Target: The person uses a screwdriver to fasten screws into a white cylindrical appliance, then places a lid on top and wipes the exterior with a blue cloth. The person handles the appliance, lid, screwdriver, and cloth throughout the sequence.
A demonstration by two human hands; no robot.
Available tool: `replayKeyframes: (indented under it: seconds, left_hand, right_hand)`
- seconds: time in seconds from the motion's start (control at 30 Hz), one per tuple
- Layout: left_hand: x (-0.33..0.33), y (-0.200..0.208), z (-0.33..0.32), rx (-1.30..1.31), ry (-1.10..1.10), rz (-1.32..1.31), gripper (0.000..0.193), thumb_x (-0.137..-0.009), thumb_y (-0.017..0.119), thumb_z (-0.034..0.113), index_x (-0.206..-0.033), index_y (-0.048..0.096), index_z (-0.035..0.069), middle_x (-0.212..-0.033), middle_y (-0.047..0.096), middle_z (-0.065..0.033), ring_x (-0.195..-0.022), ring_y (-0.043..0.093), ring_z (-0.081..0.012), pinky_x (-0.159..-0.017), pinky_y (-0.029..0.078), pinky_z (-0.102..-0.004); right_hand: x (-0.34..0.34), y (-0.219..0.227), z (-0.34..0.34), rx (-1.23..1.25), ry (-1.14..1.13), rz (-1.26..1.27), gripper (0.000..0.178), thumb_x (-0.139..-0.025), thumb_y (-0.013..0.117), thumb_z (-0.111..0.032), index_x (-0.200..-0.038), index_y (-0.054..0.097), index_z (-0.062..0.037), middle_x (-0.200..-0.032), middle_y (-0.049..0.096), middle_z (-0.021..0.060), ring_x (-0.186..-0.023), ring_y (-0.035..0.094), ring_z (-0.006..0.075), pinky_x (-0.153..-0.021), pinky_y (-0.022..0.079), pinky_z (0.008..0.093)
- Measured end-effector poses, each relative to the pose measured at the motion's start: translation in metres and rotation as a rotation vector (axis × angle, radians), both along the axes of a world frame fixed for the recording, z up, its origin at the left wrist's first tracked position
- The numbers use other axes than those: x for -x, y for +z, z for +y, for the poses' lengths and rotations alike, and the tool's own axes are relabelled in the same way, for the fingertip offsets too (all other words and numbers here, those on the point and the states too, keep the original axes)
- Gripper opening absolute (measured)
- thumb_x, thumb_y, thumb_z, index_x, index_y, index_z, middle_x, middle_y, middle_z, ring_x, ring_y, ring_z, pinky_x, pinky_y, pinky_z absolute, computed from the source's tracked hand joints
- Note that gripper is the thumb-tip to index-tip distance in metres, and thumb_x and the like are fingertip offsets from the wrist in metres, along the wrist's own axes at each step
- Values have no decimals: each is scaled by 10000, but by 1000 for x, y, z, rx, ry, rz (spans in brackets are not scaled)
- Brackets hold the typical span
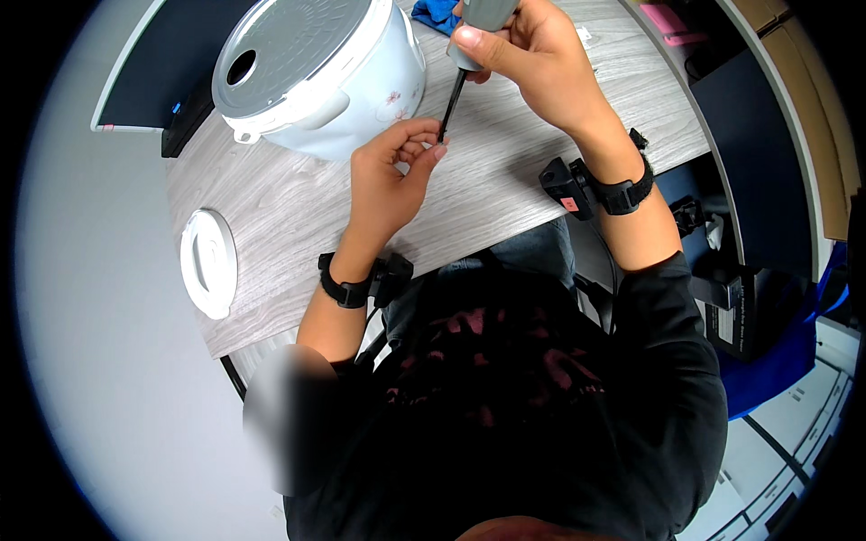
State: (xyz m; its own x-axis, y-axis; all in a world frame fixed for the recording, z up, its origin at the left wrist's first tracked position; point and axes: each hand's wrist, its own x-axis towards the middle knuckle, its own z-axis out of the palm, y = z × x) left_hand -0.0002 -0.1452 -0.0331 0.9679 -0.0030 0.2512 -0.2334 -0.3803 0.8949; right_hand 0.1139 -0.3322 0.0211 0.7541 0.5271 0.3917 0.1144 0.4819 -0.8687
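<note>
Grey-handled screwdriver (465,72) gripped in right hand (532,63), fingers wrapped round handle, thumb pressed on front, black shaft slanting down-left toward left hand (392,176). Left fingertips (431,149) pinched together at shaft tip, closed on it or on something small there, cannot tell which. Both hands above grey wood-grain table (298,225), screwdriver raised over middle of tabletop, just right of white rice cooker (320,72). Cooker lying tilted at far edge, grey base with round hole facing up, small floral print on side. White round lid (208,262) flat on table near left edge, well apart from hands. Blue cloth (435,13) at top beside screwdriver handle. Black wrist straps with small boxes on both wrists. Dark shirt below, pink item top right
</note>
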Motion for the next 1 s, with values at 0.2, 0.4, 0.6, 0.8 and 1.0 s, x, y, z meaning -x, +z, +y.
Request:
replayKeyframes:
  seconds: [0.2, 0.4, 0.6, 0.8, 1.0]
  left_hand:
    - [1, -2, 5, 11, -17, 20, 215, -899, 688, -60, -1111, 668, -35, -979, 745, -84, -866, 658, -85, -794, 529, -238]
    - [2, 0, 5, 203, -24, 14, 204, -869, 701, -68, -1070, 691, -37, -914, 736, -68, -812, 655, -95, -762, 525, -225]
    - [4, 7, 14, 136, -103, 22, 212, -852, 712, -78, -1058, 691, -36, -898, 750, -80, -810, 668, -97, -761, 533, -234]
    - [9, 48, 29, 118, 52, -53, 224, -836, 721, -83, -1051, 701, -24, -895, 756, -66, -773, 659, -82, -707, 511, -212]
    - [19, 98, 54, 35, 153, -152, 253, -821, 728, -97, -1059, 716, -12, -868, 750, -38, -742, 630, -39, -668, 473, -177]
  right_hand:
    - [5, 8, 2, 70, -19, -28, 254, -964, 633, -19, -1191, 519, -28, -890, 568, -29, -729, 541, 39, -626, 466, 209]
    - [4, 9, 3, 61, 36, -33, 282, -960, 651, -29, -1213, 529, -19, -927, 589, -23, -763, 553, 46, -658, 477, 217]
    - [-5, 25, 11, 266, 174, -194, 295, -951, 679, -57, -1213, 560, 7, -965, 618, -17, -818, 573, 55, -709, 496, 223]
    - [2, 76, 45, 175, 226, -207, 324, -941, 691, -66, -1228, 574, 28, -990, 659, 6, -865, 602, 59, -757, 518, 227]
    - [-1, 128, 94, 147, 222, -347, 264, -929, 693, -76, -1142, 597, 46, -841, 631, -16, -727, 553, 38, -642, 474, 210]
